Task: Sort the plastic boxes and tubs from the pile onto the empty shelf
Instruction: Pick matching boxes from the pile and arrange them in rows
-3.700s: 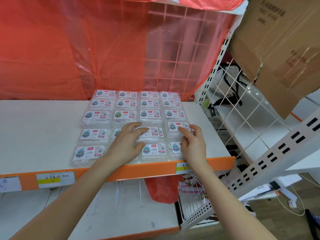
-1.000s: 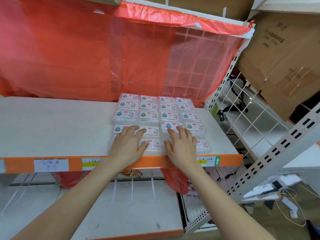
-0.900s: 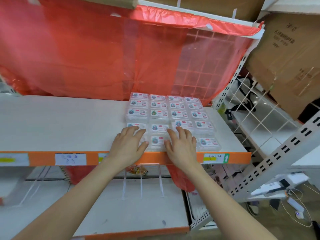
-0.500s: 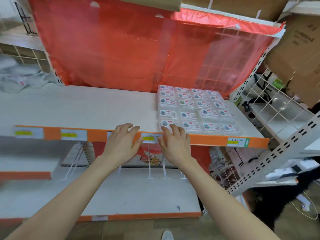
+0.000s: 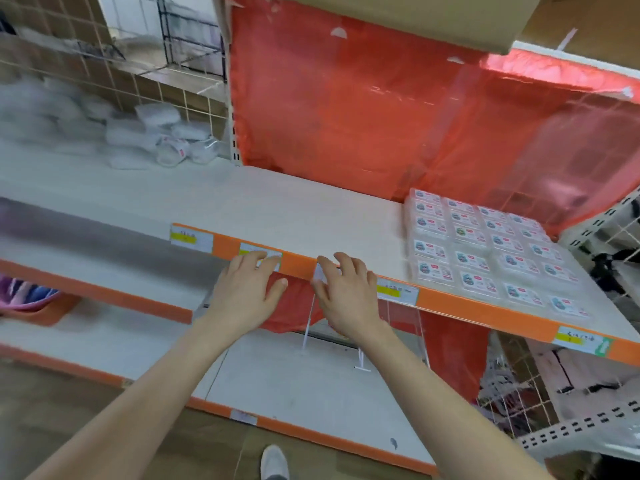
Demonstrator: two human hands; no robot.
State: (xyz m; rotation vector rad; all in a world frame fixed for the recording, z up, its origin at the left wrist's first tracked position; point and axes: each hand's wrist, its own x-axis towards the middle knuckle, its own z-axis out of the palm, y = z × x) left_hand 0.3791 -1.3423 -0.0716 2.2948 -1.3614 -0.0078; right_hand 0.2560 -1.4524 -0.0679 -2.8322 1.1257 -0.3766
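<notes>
While my shoe (image 5: 273, 460) shows on the floor at the near edge, both my forearms reach out over the lower shelf (image 5: 294, 386). My left hand (image 5: 247, 292) and right hand (image 5: 348, 296) are side by side, palms down, fingers loosely spread and holding nothing. Their fingertips lie over the orange front strip (image 5: 485, 311) of the middle shelf (image 5: 277, 209), across two of its price labels (image 5: 190, 237); I cannot tell whether they actually touch it.

Beyond my hands and to the right, the plastic boxes (image 5: 485, 251) lie flat on that shelf's white board in a tidy grid, four across, labels facing up. Their nearest row sits just behind the orange strip, and the farthest row is against the red plastic sheet (image 5: 381, 116) that hangs behind the shelf.

Far to the left, on the neighbouring shelf, the pile (image 5: 152, 140) of clear tubs and boxes sits heaped and blurred against a wire grid (image 5: 104, 81). Above the red sheet, a cardboard box (image 5: 398, 15) overhangs.
</notes>
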